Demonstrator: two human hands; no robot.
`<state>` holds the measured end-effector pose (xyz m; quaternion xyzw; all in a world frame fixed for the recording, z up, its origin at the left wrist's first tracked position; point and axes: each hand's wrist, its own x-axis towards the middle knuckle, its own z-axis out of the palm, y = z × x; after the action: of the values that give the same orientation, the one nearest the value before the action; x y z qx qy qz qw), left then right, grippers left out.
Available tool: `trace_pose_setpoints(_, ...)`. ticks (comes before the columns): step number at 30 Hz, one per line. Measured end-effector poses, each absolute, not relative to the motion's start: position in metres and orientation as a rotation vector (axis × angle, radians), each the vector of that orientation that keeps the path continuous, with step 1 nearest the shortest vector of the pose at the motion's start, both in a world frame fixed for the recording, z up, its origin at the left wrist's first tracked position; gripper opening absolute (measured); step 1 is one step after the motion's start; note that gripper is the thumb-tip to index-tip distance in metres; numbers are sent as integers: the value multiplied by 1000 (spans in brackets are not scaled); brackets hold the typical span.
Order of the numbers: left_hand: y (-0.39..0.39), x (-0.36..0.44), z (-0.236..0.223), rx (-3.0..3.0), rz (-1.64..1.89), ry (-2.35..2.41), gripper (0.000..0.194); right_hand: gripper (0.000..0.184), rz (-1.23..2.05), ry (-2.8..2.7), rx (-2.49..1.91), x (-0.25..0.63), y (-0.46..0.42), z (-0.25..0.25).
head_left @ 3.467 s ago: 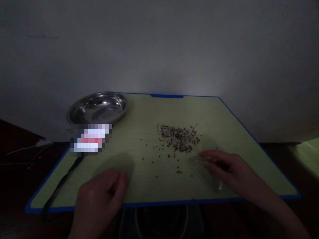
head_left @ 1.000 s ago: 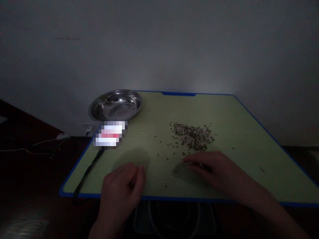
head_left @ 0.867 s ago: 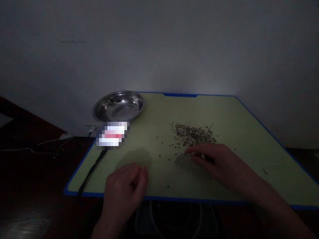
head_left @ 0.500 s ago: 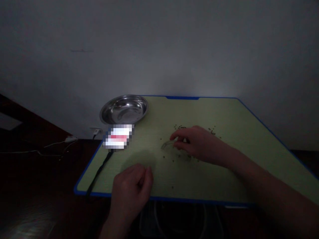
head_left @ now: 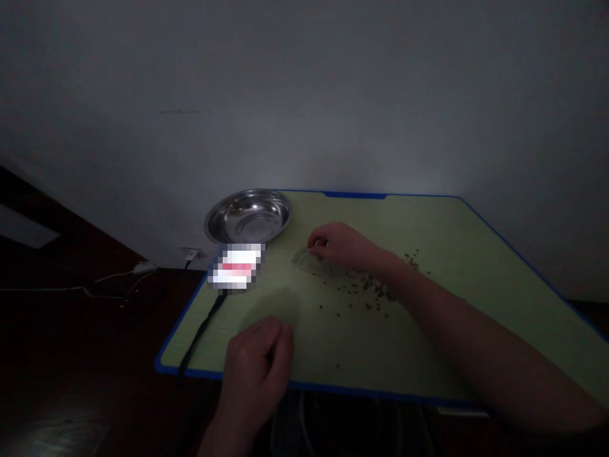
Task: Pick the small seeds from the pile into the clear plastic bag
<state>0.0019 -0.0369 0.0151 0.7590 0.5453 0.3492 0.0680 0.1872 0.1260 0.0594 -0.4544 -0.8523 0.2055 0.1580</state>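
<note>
My right hand (head_left: 333,244) reaches over the table and pinches the rim of a clear, see-through dish-like thing (head_left: 302,257). Its full shape is hard to make out in the dim light. Dark bean-like grains (head_left: 380,289) lie scattered on the tabletop below and right of it, partly hidden under my right forearm. At the near edge rests my left hand (head_left: 259,355), curled into a fist with the thumb along its side; nothing shows in it.
A steel basin (head_left: 250,219) stands at the table's back left corner. In front of it lies a bright, blurred-out screen (head_left: 236,266) with a dark cord (head_left: 202,333) running to the near edge. The blue-edged table (head_left: 428,222) meets a wall behind.
My right hand has moved left and away from me with the clear dish-like thing, uncovering more of the scattered grains. My left fist stays at the near edge; the view has shifted slightly.
</note>
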Motion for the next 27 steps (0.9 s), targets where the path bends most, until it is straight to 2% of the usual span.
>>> trace_pose_setpoints(12,-37,2,22,2152,1157,1585,30,14,903,-2632,-1044,191,87,63)
trace_pose_setpoints(27,-38,1,21,2000,1280,1607,30,14,1016,-2693,-994,214,20,63)
